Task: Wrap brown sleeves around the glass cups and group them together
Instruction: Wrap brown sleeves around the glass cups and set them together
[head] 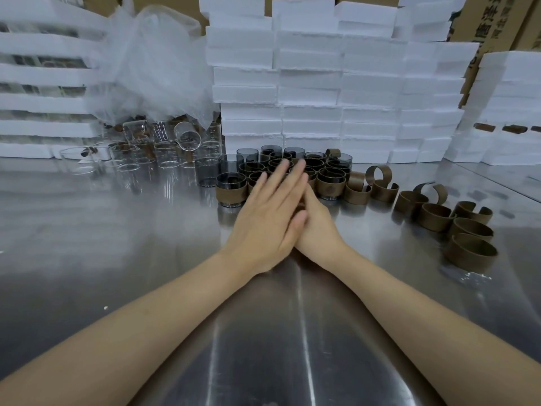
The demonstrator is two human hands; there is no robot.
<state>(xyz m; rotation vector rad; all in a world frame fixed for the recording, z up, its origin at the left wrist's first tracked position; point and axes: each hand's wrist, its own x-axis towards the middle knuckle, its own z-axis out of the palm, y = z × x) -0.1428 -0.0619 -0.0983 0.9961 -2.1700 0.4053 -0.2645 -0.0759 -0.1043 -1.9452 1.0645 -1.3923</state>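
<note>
A tight group of dark glass cups wearing brown sleeves point(333, 178) stands mid-table against the white foam stack. Bare clear glass cups point(167, 155) sit to its left, some tipped over. Loose brown sleeves point(433, 216) lie scattered along the right. My left hand point(268, 213) lies flat with straight fingers over my right hand point(317, 227), palms pressed together just in front of the sleeved group. Neither hand holds anything. The right hand's fingers are mostly hidden under the left.
Stacks of white foam boxes point(310, 83) wall off the back and right. Crumpled clear plastic wrap point(155, 60) hangs above the bare cups. Foam trays point(44, 83) stand at the left. The steel table point(117, 259) reflects light.
</note>
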